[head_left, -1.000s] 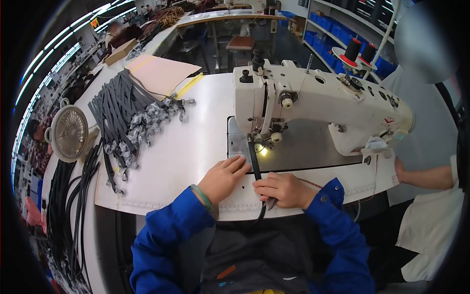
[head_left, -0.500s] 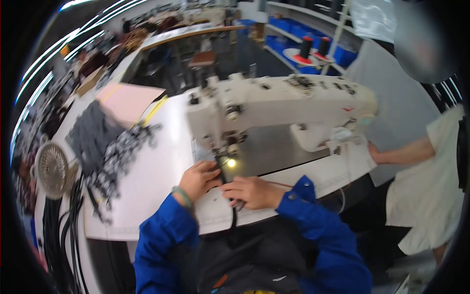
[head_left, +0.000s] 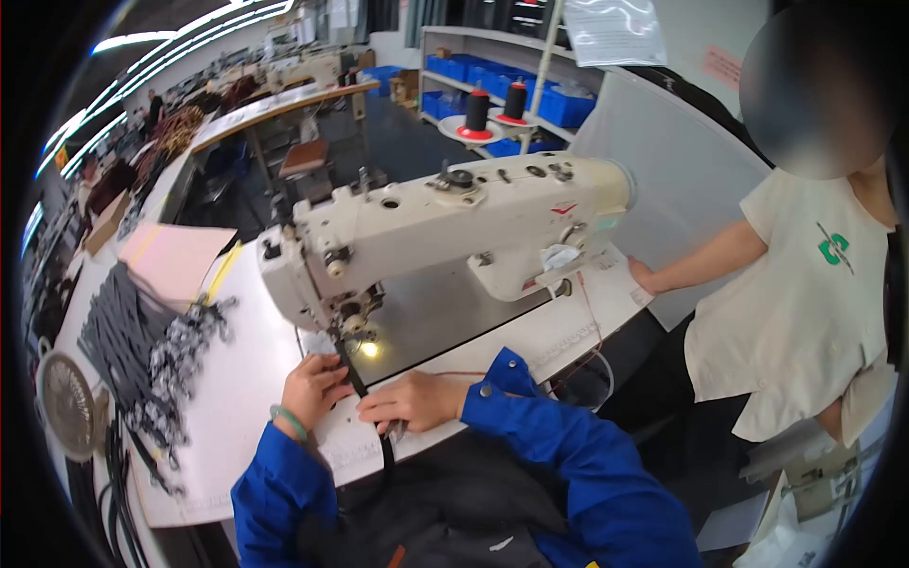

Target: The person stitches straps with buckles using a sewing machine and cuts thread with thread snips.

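Observation:
A black strap (head_left: 353, 372) runs from under the needle area of a white sewing machine (head_left: 426, 222) toward my lap and hangs over the table's front edge. My left hand (head_left: 314, 391), with a green bangle on its wrist, is closed at the strap's left edge, close to the presser foot. Lower down, my right hand (head_left: 414, 401) is closed over the strap from the right. A small greyish metal item (head_left: 396, 431) shows beneath its fingers; its kind is unclear. The machine's lamp (head_left: 368, 349) glows just beyond the strap.
Grey straps (head_left: 128, 327) with patterned ends lie left on the white table (head_left: 251, 454), beside pink sheets (head_left: 180, 257). A round metal-mesh object (head_left: 68, 407) is at far left. To the right stands a person (head_left: 795, 293), one hand on the table's edge. Thread cones (head_left: 477, 114) stand behind.
My view has turned right, so the machine and table appear farther left and more of the person shows. Both hands stay on the strap with little visible change.

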`<act>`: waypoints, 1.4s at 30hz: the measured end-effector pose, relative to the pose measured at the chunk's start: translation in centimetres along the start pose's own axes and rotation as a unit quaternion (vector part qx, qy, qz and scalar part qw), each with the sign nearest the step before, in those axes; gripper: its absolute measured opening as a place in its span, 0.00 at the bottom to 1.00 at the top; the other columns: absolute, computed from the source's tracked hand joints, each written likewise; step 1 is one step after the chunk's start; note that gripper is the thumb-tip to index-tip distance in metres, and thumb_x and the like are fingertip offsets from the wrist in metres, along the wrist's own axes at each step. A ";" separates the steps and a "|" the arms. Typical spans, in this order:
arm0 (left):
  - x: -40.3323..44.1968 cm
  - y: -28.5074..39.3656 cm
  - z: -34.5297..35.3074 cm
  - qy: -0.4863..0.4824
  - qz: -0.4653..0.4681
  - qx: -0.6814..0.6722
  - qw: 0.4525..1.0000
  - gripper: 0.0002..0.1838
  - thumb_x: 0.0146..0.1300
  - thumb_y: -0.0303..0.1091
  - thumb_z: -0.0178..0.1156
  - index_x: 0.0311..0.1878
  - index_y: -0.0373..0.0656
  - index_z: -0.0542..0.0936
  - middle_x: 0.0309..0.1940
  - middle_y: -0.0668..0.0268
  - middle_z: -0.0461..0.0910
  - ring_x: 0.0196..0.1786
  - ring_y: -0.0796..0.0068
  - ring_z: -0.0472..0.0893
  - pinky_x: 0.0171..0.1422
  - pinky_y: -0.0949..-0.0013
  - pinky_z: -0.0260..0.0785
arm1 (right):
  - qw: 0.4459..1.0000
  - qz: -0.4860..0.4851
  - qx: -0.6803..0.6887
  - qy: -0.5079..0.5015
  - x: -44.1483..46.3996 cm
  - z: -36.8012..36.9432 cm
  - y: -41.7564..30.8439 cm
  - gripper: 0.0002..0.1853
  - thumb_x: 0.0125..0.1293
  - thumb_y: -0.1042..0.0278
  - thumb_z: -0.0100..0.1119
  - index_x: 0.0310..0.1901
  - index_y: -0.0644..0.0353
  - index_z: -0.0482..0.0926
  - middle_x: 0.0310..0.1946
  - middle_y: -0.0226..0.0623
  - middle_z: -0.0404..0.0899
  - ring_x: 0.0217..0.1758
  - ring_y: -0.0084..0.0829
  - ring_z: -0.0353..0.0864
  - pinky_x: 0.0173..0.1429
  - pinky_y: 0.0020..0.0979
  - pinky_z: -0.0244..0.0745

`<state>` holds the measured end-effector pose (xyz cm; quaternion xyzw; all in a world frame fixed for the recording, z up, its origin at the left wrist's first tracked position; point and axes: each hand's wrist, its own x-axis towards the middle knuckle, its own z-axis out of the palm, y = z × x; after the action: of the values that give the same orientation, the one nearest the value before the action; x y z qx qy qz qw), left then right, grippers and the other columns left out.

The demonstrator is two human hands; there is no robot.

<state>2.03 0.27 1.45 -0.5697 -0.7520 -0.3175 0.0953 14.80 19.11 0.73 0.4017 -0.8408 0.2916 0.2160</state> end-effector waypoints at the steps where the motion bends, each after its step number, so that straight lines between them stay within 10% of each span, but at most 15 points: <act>1: -0.3 0.1 -0.2 -0.001 -0.008 -0.009 1.000 0.16 0.40 0.31 0.71 0.35 0.37 0.83 0.40 0.58 0.79 0.44 0.59 0.78 0.46 0.65 0.73 | 1.000 0.015 -0.017 -0.010 0.0 0.0 -0.1 0.18 0.51 0.68 0.65 0.46 0.57 0.78 0.48 0.36 0.78 0.43 0.35 0.81 0.40 0.30 0.79; 27: -1.2 -2.3 1.0 -0.031 -0.039 -0.038 0.998 0.15 0.41 0.36 0.72 0.34 0.41 0.84 0.37 0.57 0.78 0.41 0.59 0.78 0.44 0.65 0.72 | 0.996 -0.017 0.048 -0.070 -0.6 0.2 0.2 0.19 0.47 0.76 0.61 0.44 0.62 0.76 0.49 0.40 0.76 0.41 0.37 0.82 0.38 0.31 0.79; 42: -0.4 0.2 0.6 0.020 0.022 0.007 1.000 0.16 0.35 0.27 0.68 0.32 0.34 0.81 0.35 0.54 0.77 0.41 0.55 0.77 0.42 0.60 0.72 | 0.999 0.028 -0.022 -0.002 0.3 -0.2 -1.0 0.09 0.55 0.64 0.60 0.33 0.59 0.74 0.42 0.33 0.75 0.38 0.34 0.79 0.32 0.33 0.74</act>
<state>2.47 0.27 0.86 -0.5788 -0.7395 -0.3217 0.1211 15.41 18.56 1.38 0.3736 -0.8584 0.2782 0.2150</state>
